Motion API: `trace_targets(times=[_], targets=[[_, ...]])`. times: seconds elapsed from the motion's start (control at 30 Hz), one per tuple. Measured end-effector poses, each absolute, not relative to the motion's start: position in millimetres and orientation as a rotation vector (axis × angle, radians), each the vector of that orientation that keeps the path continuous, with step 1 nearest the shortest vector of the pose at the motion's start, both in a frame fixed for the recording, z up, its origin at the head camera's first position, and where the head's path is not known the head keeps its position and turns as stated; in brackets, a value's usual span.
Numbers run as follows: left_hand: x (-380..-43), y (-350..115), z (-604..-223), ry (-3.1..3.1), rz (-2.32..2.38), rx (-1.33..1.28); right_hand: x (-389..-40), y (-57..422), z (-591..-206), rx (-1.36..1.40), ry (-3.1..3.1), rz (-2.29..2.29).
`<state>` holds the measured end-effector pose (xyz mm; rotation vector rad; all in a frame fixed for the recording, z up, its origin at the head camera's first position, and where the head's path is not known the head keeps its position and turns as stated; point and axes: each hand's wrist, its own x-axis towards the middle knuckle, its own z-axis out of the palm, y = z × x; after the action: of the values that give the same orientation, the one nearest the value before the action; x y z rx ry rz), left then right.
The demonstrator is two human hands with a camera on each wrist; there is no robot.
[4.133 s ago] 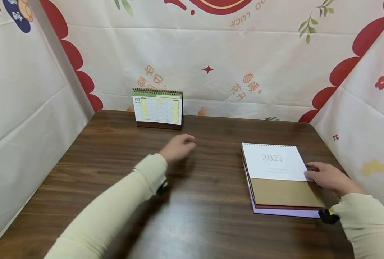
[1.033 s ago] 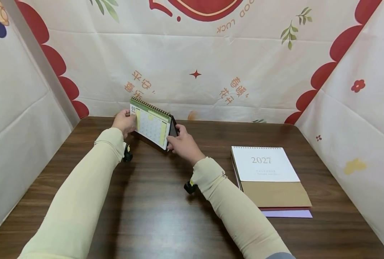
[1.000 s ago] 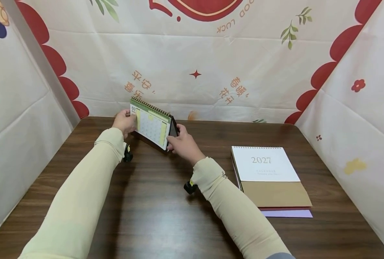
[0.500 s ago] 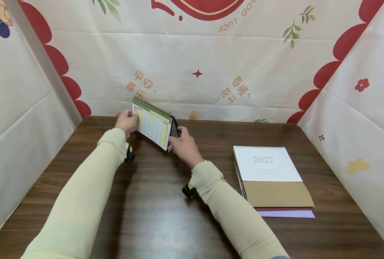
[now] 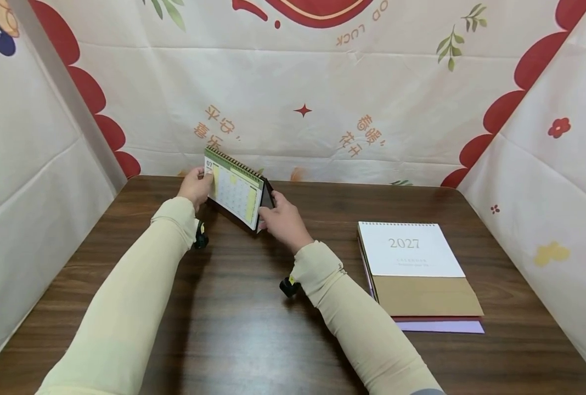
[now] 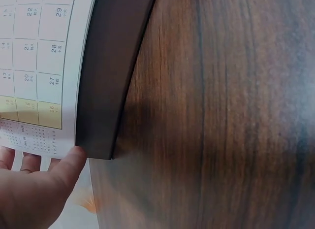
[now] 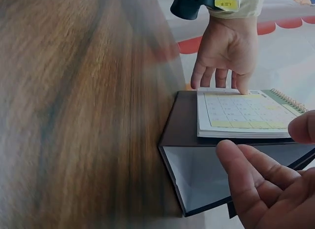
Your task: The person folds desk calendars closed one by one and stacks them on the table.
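Observation:
A desk calendar (image 5: 234, 189) with a green header, spiral binding and a page marked 07 stands on its dark base near the table's back edge, angled with its right side nearer me. My left hand (image 5: 196, 187) pinches its left edge, thumb in front and fingers behind; the left wrist view shows that thumb by the lower page corner. At the right end, my right hand (image 5: 284, 219) holds the side edge, its thumb toward the page. In the right wrist view, the hollow end of the stand (image 7: 197, 175) faces the right fingers (image 7: 236, 165).
On the table's right lies a stack topped by a white calendar (image 5: 411, 249) marked 2027 on a tan base, with a purple sheet (image 5: 441, 327) sticking out below. Printed cloth (image 5: 293, 77) walls in the brown wooden table (image 5: 243, 318) at the back and sides.
Earlier the green desk calendar faced forward, with my right hand by the 2027 calendar. Since then both hands have taken its ends and it has turned; over the last second they stay nearly still.

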<state>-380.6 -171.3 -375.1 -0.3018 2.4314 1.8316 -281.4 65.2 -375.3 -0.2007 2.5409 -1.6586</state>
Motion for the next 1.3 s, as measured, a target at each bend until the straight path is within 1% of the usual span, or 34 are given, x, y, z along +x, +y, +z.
trace_targets(times=[0.13, 0.27, 0.53, 0.8, 0.9, 1.1, 1.2, 1.3], targets=[[-380.5, -171.8, -375.4, 2.433, 1.828, -0.298, -283.6, 66.9, -374.4, -0.291, 2.757, -1.485], [-379.9, -172.2, -376.1, 2.393, 1.852, -0.302, -286.3, 67.5, -371.1, -0.332, 2.892, -1.438], [-379.4, -172.9, -375.2, 2.401, 1.831, -0.298, -290.5, 63.8, -353.0, -0.139, 2.873, -1.543], [-380.7, -173.2, -375.0, 2.406, 1.808, -0.287, -304.0, 62.8, -334.8, -0.064, 2.912, -1.327], [-381.0, -173.1, -374.0, 2.412, 1.81, -0.286, -308.0, 63.5, -332.4, -0.056, 2.912, -1.313], [-379.8, -170.3, -371.9, 2.439, 1.786, -0.27, -306.0, 62.8, -333.7, 0.054, 2.718, -1.597], [-379.4, -168.7, -370.6, 2.414, 1.808, -0.314, -303.3, 59.3, -334.7, 0.076, 2.66, -1.725], [-377.9, -166.7, -366.2, 2.367, 1.861, -0.372, -302.1, 56.8, -336.8, 0.095, 2.683, -1.736]])
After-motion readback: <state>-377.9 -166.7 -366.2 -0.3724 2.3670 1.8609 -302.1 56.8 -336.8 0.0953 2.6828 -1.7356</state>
